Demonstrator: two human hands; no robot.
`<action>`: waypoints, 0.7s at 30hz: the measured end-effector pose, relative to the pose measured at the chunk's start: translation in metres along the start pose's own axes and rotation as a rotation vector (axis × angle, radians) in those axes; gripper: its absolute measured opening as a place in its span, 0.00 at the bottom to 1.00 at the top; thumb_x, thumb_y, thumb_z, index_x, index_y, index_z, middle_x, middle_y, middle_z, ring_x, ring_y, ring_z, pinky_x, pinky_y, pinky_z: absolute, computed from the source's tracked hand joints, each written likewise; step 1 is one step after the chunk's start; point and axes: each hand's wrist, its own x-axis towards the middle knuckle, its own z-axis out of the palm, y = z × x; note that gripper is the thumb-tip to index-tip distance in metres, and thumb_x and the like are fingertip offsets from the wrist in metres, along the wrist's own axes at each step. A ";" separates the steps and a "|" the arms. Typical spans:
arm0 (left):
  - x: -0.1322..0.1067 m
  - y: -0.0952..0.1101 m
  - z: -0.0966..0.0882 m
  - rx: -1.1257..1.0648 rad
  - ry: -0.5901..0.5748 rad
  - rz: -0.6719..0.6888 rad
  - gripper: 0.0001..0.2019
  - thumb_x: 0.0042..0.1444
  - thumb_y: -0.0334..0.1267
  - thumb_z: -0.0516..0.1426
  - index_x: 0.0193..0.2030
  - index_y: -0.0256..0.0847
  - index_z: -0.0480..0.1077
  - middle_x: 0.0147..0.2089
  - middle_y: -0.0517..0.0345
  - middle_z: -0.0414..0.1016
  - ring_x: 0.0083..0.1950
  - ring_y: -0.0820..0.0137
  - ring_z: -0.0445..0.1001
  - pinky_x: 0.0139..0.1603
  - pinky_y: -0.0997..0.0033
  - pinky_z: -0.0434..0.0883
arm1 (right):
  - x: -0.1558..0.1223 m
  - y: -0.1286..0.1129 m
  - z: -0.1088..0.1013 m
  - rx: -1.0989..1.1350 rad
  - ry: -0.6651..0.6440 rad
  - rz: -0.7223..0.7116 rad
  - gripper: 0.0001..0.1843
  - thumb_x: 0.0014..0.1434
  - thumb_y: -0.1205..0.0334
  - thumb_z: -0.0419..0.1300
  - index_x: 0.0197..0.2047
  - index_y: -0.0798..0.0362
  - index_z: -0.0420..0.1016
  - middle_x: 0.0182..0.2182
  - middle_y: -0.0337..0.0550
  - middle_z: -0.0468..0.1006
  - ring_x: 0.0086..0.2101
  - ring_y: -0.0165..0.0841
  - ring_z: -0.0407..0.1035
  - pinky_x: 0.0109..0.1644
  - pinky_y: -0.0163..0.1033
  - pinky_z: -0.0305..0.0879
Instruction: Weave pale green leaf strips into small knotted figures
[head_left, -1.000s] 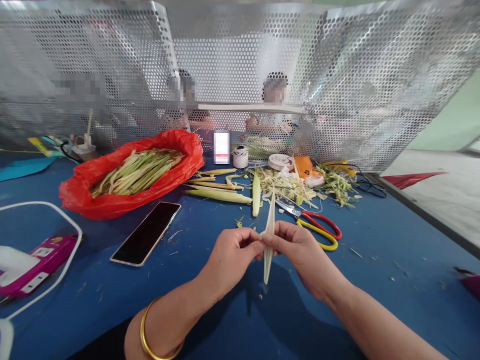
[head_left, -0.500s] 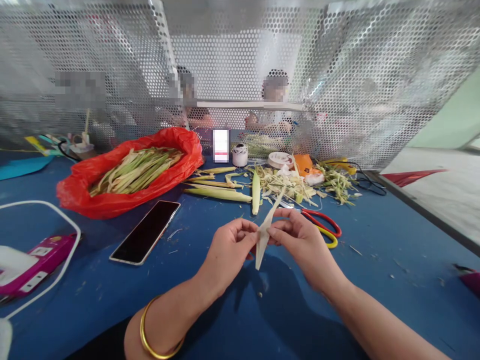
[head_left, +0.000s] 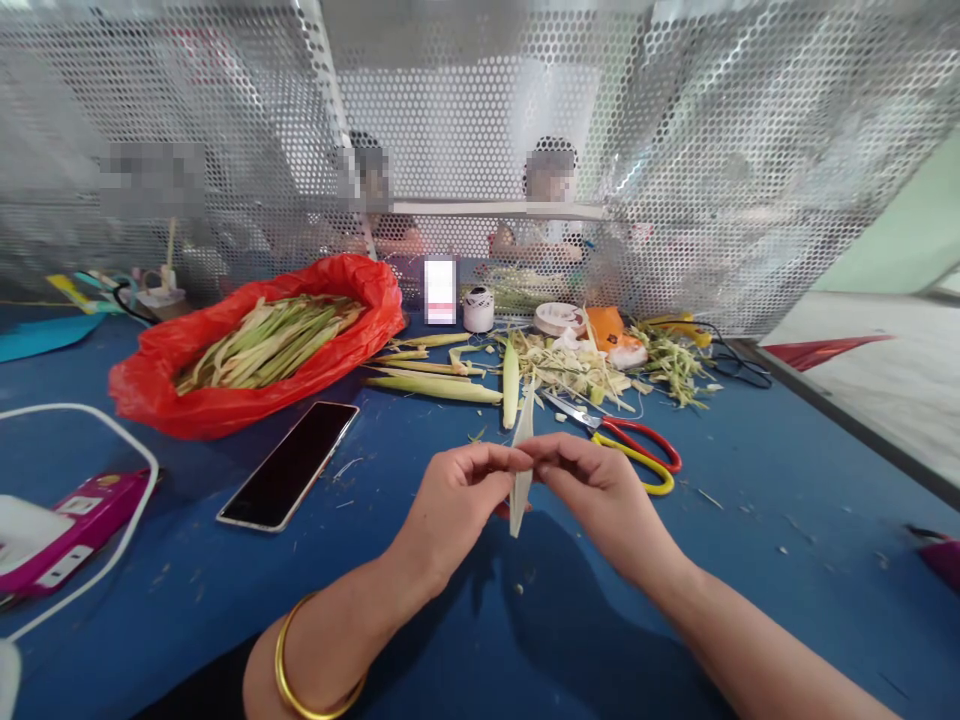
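A pale strip of corn husk [head_left: 521,490] stands nearly upright above the blue table, pinched from both sides. My left hand [head_left: 465,495] is closed on its left side with thumb and fingertips. From the right, my right hand [head_left: 592,490] grips the same husk, its fingertips meeting those of the left. Just past the right hand lie scissors [head_left: 637,442] with one red and one yellow handle, blades pointing away to the left. Beyond the hands, a light green husk piece [head_left: 511,385] lies lengthwise, with more husk pieces [head_left: 435,388] to its left.
A red plastic bag [head_left: 142,395] full of husk strips [head_left: 277,345] stands at left. A dark phone [head_left: 291,465] and a magenta power strip [head_left: 90,525] with white cable lie nearer. Shredded scraps [head_left: 570,365], a tape roll [head_left: 559,318] and an orange packet [head_left: 607,328] sit before the perforated screen [head_left: 472,120].
The husk has turned from slanting right to nearly upright. My right hand has dropped slightly, exposing the scissors' blades, and the fingertips of both hands have come together.
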 end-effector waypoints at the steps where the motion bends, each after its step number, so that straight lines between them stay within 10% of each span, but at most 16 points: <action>1: 0.000 0.000 0.000 -0.019 0.007 0.012 0.08 0.46 0.31 0.59 0.34 0.36 0.77 0.28 0.58 0.77 0.28 0.73 0.72 0.31 0.74 0.70 | 0.000 -0.001 0.000 -0.056 -0.006 -0.042 0.14 0.53 0.70 0.55 0.39 0.51 0.79 0.34 0.40 0.80 0.35 0.33 0.73 0.41 0.39 0.69; 12: 0.001 0.000 -0.008 -0.097 -0.085 0.020 0.11 0.43 0.30 0.62 0.36 0.36 0.77 0.31 0.58 0.77 0.30 0.74 0.70 0.34 0.74 0.68 | -0.002 0.003 -0.002 -0.370 0.013 -0.335 0.22 0.50 0.78 0.54 0.45 0.49 0.76 0.40 0.43 0.78 0.39 0.34 0.74 0.45 0.39 0.71; 17: 0.000 0.005 -0.009 -0.095 -0.025 0.045 0.13 0.43 0.29 0.63 0.38 0.36 0.79 0.31 0.58 0.76 0.31 0.75 0.68 0.34 0.75 0.65 | -0.004 0.001 -0.005 -0.713 0.131 -0.664 0.24 0.57 0.74 0.56 0.56 0.50 0.71 0.50 0.53 0.73 0.48 0.42 0.71 0.47 0.47 0.71; 21: 0.000 0.007 -0.011 -0.107 -0.016 0.033 0.15 0.42 0.29 0.63 0.40 0.36 0.79 0.33 0.56 0.78 0.33 0.75 0.68 0.34 0.75 0.63 | -0.003 -0.007 -0.008 -0.829 0.115 -0.989 0.13 0.61 0.73 0.57 0.45 0.50 0.77 0.42 0.48 0.79 0.44 0.39 0.74 0.44 0.44 0.71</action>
